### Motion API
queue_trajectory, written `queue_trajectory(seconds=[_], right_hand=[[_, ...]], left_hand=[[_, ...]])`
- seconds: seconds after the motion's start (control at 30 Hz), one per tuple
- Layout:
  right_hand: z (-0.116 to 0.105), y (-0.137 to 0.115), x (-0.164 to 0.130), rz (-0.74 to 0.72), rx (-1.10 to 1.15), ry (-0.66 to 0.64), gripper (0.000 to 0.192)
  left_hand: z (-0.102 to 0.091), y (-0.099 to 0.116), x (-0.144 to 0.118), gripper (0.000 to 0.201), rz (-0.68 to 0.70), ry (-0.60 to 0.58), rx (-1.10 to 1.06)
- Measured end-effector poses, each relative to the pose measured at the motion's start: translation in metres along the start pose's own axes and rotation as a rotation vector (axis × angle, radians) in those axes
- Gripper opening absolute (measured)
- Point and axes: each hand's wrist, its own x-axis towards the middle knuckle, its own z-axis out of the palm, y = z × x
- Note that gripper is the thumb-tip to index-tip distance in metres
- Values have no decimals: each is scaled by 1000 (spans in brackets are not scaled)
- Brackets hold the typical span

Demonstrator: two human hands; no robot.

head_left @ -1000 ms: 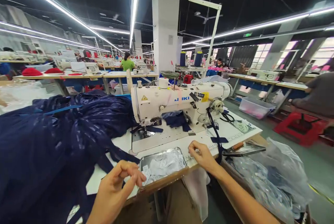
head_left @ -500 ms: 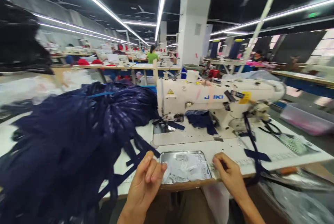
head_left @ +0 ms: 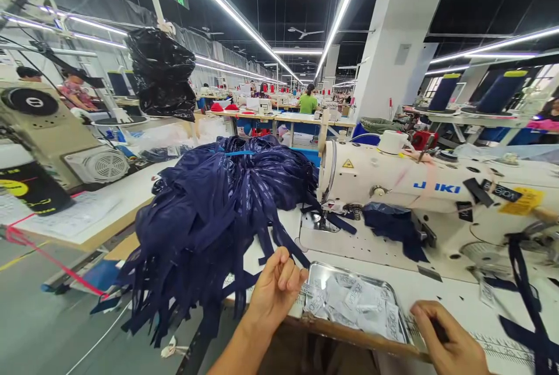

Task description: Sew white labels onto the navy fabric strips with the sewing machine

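My left hand (head_left: 277, 285) is raised in front of the table edge, palm side up, with its fingers curled in and nothing visible in them. It is between the hanging navy strips and a metal tray (head_left: 395, 293). In the tray lie several small white printed labels (head_left: 349, 299). My right hand (head_left: 449, 337) is at the tray's right side, over the table's front edge. Its thumb and fingers are bent together, and I see nothing in them. A big bundle of navy fabric strips (head_left: 209, 206) lies to the left. Behind the tray stands a white sewing machine (head_left: 393, 174).
Navy cloth (head_left: 395, 226) lies under the machine's arm, and more navy straps (head_left: 522, 282) hang at the right. A black plastic bag (head_left: 161, 72) hangs at upper left. Another machine (head_left: 48, 130) stands on the left table. A person in green (head_left: 308, 101) sits farther back.
My view has swung left, so the tray, machine and both hands appear farther right. The left table and its machine have come into view. Both hands keep much the same pose.
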Motion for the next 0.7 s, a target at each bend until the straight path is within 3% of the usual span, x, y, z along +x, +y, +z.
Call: queue_trajectory(seconds=[0.27, 0.47, 0.7], right_hand=[[1, -2, 0, 8, 4, 7, 30], [-1, 7, 4, -78, -44, -2, 30], [-2, -2, 1, -67, -74, 24, 30]], left_hand=[[0, 3, -1, 20, 12, -48, 56], [-2, 4, -3, 25, 28, -50, 109], [-2, 9, -4, 22, 56, -31, 219]])
